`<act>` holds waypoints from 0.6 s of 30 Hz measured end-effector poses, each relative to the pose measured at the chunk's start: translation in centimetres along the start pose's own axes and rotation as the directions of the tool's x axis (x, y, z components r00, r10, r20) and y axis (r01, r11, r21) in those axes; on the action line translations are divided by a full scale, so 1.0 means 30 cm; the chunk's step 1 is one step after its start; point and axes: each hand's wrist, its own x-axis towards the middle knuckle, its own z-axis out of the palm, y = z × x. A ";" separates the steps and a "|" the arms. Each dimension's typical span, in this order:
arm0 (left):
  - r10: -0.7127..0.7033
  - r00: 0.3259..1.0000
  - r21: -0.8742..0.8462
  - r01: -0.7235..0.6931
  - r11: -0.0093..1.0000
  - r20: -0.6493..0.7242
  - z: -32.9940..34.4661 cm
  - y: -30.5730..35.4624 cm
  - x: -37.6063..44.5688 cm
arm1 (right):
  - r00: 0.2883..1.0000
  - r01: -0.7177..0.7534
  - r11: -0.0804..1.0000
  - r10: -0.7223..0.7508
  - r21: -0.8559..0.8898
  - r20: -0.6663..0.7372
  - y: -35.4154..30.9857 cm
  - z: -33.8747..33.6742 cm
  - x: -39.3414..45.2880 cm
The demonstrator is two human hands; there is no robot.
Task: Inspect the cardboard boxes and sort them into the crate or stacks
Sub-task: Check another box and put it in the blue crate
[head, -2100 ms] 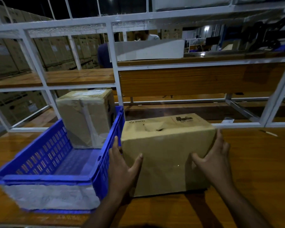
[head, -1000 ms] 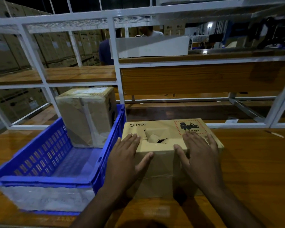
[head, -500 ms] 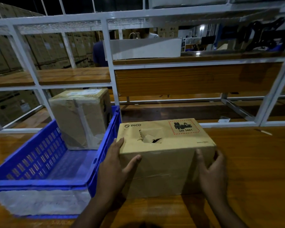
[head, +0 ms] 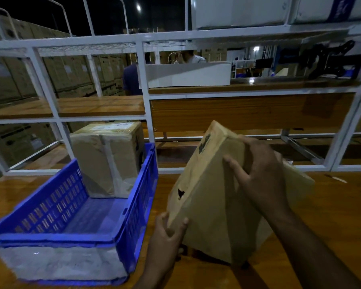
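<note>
I am pinching the near lower corner of the torn cardboard box (head: 208, 209) with my left hand (head: 167, 236), thumb on the facing panel and fingers curled under the edge, while my right hand (head: 263, 180) is lying spread over the upper panel, fingers nearly straight and pressing rather than wrapping. Between the two, the box is tilting steeply, one bottom corner resting on the wooden workbench (head: 331, 215) just below my left fingers, or nearly so. A ragged puncture (head: 180, 193) is showing on the panel just above my left thumb, so I am judging this one damaged. Just to the left of my left hand the blue plastic crate (head: 56, 207) is sitting, with a taped cardboard box (head: 106, 161) standing upright at its far end. Beyond my fingers the white metal rack (head: 144, 84) is rising, with people behind it. The risk I am seeing: the right hand has only a flat palm contact, so the box could slide off my left pinch and drop. Swinging it leftward, its low corner could catch the crate's rim, or it could knock over the taped box.
</note>
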 end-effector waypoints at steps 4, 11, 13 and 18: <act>0.039 0.998 0.163 -0.048 0.986 0.056 -0.012 -0.050 0.016 | 0.982 0.166 0.981 -0.155 -0.097 0.111 -0.080 0.060 -0.024; 0.420 0.908 0.131 -0.417 0.900 0.001 -0.069 0.118 0.018 | 0.919 0.322 0.935 -0.272 -0.148 0.285 -0.195 0.192 -0.126; 0.635 0.771 0.318 -0.591 0.741 -0.049 -0.093 0.190 0.023 | 0.914 0.324 0.936 -0.272 -0.136 0.301 -0.195 0.193 -0.136; 0.867 0.468 0.557 -0.771 0.308 0.168 -0.122 0.280 0.081 | 0.950 0.248 0.953 -0.204 -0.173 0.238 -0.115 0.126 -0.104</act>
